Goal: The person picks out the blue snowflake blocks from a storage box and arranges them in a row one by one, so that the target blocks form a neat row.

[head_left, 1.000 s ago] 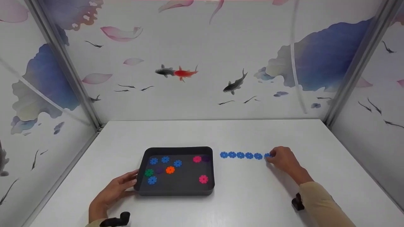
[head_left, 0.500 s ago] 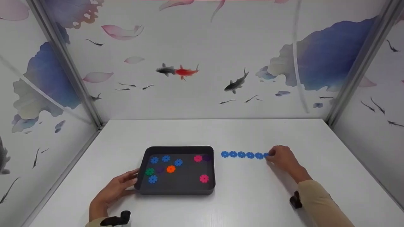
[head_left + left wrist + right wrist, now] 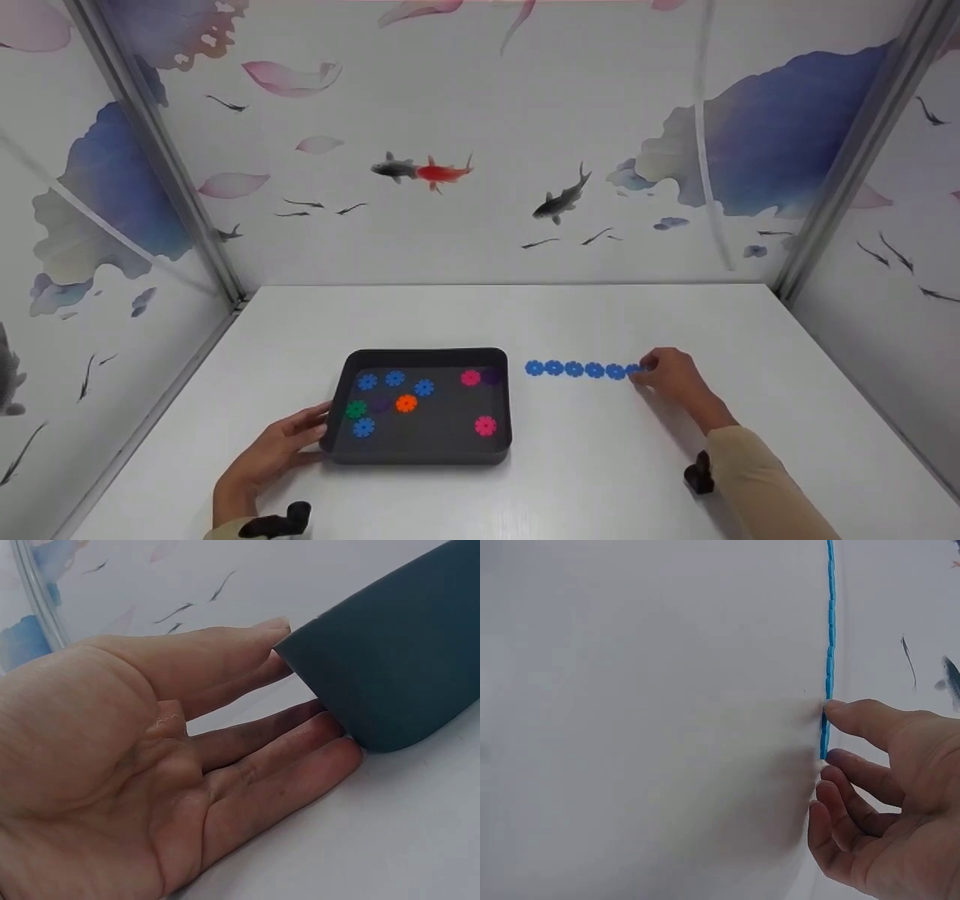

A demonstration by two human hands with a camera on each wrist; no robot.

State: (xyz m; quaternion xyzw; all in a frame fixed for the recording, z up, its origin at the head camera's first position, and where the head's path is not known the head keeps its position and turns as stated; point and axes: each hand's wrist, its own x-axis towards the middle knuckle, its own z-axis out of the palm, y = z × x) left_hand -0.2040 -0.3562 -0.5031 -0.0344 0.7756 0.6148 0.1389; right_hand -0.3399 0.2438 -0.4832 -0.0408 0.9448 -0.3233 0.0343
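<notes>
Several blue notched snowflake discs lie in a straight row right of the tray. At the row's right end, my right hand pinches a blue snowflake disc between thumb and index finger, its edge meeting its neighbour. The right wrist view shows the row edge-on, the thumb on the last disc and the other fingers loosely bent. My left hand rests against the left side of a dark grey tray. Seen from the left wrist, its fingers are nearly straight, fingertips touching the tray's wall.
Inside the tray lie loose discs: several blue ones, a green one, an orange one, pink ones and dark purple ones. White walls with printed fish enclose the white table.
The right hand has shifted slightly left, bringing the end disc up against the row, where a small gap showed before. The left hand and tray stay in place.
</notes>
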